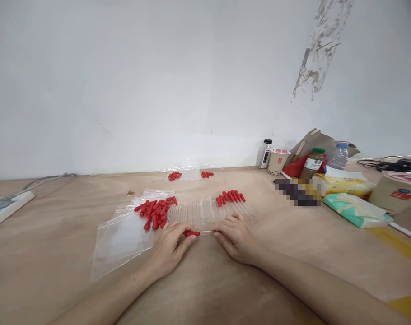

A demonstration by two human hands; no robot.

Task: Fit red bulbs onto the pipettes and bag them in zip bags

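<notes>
Left hand [171, 246] pinches a red bulb [192, 234]; right hand [237, 239] holds a clear tube [206, 233] meeting it. Far of hands: bare tubes [186, 214], loose bulbs [154, 211] left, bulb-fitted tubes [231, 197] right.

From my remote stn, the red bulbs [154, 208] looked matt, smooth & rubbery. The tubes [188, 214] were clear, smooth & glossy; glass or plastic, I cdn't tell. The bags [124, 241] looked like thin, shiny see-thru plastic. The brn table cover [205, 289] looked matt & papery to me. The wall [141, 81] was mostly smooth, matt paint w/ a rough, flaked patch [322, 49].
</notes>
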